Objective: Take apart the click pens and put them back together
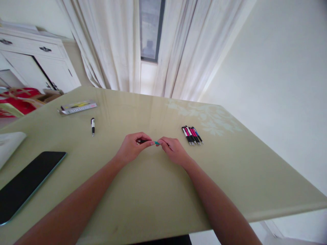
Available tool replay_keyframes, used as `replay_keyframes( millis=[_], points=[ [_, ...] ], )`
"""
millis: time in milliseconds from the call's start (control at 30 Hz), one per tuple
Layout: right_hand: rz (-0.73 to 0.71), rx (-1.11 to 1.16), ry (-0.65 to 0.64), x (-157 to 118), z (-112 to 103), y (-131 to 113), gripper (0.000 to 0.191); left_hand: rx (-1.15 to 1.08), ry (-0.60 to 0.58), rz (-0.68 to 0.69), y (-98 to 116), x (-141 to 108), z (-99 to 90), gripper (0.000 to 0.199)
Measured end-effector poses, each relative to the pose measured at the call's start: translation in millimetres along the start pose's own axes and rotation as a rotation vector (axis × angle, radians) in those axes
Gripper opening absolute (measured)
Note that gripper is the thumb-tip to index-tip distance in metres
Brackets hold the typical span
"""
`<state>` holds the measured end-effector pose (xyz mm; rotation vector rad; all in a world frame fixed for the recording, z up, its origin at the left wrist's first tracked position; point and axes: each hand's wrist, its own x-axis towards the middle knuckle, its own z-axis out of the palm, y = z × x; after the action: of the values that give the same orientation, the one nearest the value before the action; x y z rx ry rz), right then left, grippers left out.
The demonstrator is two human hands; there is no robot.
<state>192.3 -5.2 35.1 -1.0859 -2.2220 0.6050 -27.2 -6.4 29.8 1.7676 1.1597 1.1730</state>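
Note:
Between my two hands, over the middle of the table, is a teal and black pen (156, 143). My left hand (133, 146) pinches its black part, and my right hand (174, 149) closes on the teal end. Fingers cover much of the pen. To the right of my right hand, several pens (192, 135) with pink, white, blue and black barrels lie side by side. A single white and black pen (93, 127) lies apart on the left.
On the pale green table (143, 204), a clear package (79, 107) with a printed edge lies at the back left. A dark tablet-like device (30, 185) and a white object (10, 144) are at the left. Curtains and a white cabinet (38, 58) stand behind.

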Motion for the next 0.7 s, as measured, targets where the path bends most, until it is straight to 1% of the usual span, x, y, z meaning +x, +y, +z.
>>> replay_keyframes(
  millis=[300, 567, 633, 700],
  points=[
    [0.014, -0.003, -0.012, -0.4, -0.3, -0.3, 0.037, 0.003, -0.03, 0.048, -4.8, 1.2, -1.3, 0.025],
    [0.025, -0.007, 0.014, -0.7, 0.1, -1.2, 0.039, -0.015, -0.005, 0.027, -0.1, 1.6, -1.2, 0.026],
    [0.036, -0.021, 0.032, -0.5, 0.6, -1.0, 0.039, -0.027, -0.004, 0.024, -1.8, 2.0, -1.9, 0.028],
    [0.04, -0.033, 0.043, -0.2, 1.0, -0.1, 0.038, -0.077, -0.007, 0.02, -5.5, 2.8, -2.0, 0.025]
  ],
)
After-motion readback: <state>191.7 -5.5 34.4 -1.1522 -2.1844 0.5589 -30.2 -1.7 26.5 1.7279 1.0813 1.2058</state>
